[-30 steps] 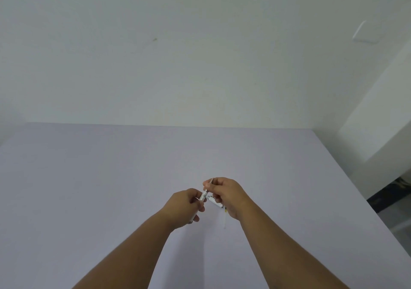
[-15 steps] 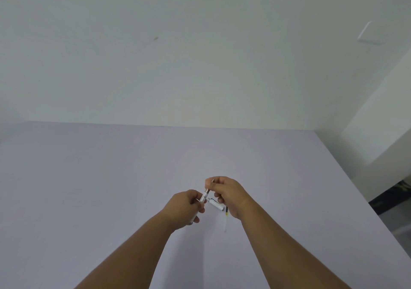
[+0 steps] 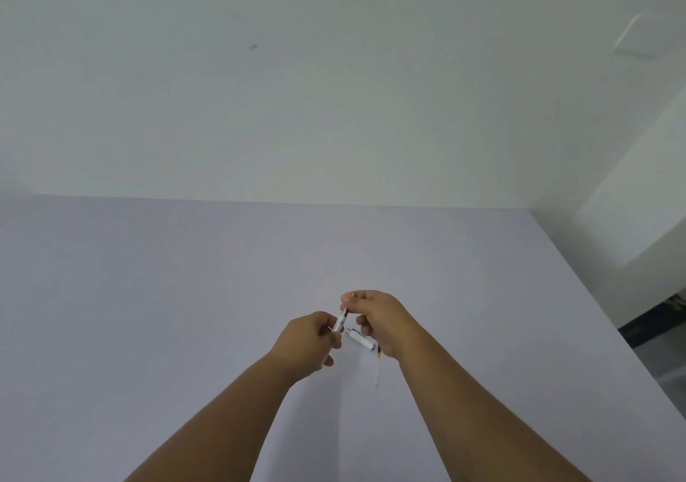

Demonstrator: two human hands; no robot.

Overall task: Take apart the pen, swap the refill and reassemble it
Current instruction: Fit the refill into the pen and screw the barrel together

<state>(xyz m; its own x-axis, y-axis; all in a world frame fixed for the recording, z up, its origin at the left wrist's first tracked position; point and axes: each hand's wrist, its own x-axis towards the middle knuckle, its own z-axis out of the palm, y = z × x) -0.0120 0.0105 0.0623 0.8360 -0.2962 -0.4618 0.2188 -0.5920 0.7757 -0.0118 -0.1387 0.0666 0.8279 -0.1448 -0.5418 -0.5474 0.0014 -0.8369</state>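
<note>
Left hand (image 3: pixel 310 337) gripping the pen barrel (image 3: pixel 339 323) upright-ish over the table (image 3: pixel 148 296), right hand (image 3: pixel 375 318) pinching its top end. Other pen half (image 3: pixel 362 340) and loose refill (image 3: pixel 377 368) lying just beside. Easy to fumble here: tiny parts, probably rolling away if bumped.

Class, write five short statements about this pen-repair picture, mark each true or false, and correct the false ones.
1. Both hands grip one pen part. True: the left hand and right hand meet on the pen barrel.
2. The tabletop is green. False: it is pale lilac.
3. A second white pen section lies by the right hand. True.
4. The thin refill stands upright. False: it lies flat.
5. The person wears long sleeves. False: both forearms are bare.
</note>
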